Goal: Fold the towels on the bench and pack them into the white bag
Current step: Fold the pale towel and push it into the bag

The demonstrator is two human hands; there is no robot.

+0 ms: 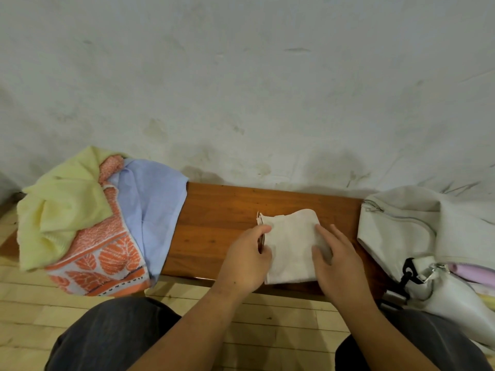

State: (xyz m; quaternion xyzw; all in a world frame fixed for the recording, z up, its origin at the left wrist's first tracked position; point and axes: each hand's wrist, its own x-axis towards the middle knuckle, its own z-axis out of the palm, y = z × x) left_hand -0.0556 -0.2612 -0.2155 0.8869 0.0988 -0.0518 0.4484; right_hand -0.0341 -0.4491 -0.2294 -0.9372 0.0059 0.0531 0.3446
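The small white towel (290,247) lies folded on the wooden bench (222,210) dead ahead of me at 12 o'clock, near the front edge. My left hand (245,259) grips its 9 o'clock edge, thumb on top and fingers curled round the layers there. My right hand (337,259) rests flat on its 3 o'clock side, fingers straight and slightly spread, pressing the cloth down. At 3 o'clock from the towel, close but apart, sits the white bag (396,231), slumped with its zip open (a lilac towel (471,273) shows inside its near end). Over at 9 o'clock, well apart, the unfolded heap waits: a blue towel (152,199) nearest, an orange leaf-patterned towel (107,253) beside it, and a yellow towel (64,207) draped on top.
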